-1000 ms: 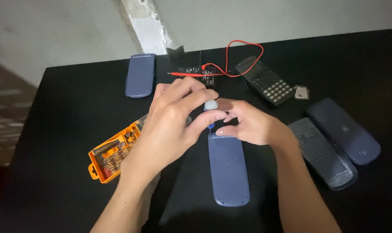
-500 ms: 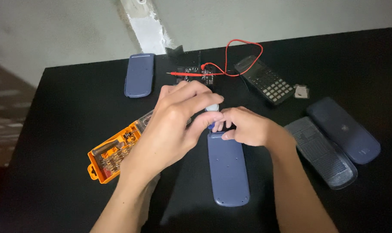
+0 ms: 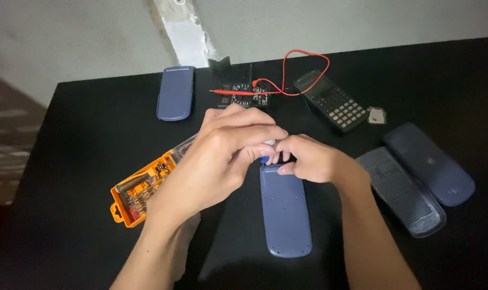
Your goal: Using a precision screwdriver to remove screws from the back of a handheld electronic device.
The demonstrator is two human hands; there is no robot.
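A blue calculator back (image 3: 284,210) lies face down on the black table (image 3: 93,129), long side toward me. My left hand (image 3: 222,156) curls over the top of a small screwdriver (image 3: 267,146) with a silver cap and blue grip, standing at the calculator's far end. My right hand (image 3: 308,159) pinches the screwdriver's lower part and rests on the calculator's top edge. The tip is hidden by my fingers.
An orange screwdriver bit case (image 3: 142,188) lies open at the left. A blue cover (image 3: 175,92) sits at the back left, a multimeter (image 3: 244,91) with red leads behind my hands, a dark calculator (image 3: 332,104) beside it, and two calculator shells (image 3: 410,177) at the right.
My left hand has closed further over the screwdriver top, hiding most of the silver cap. Both hands stay at the calculator's far end.
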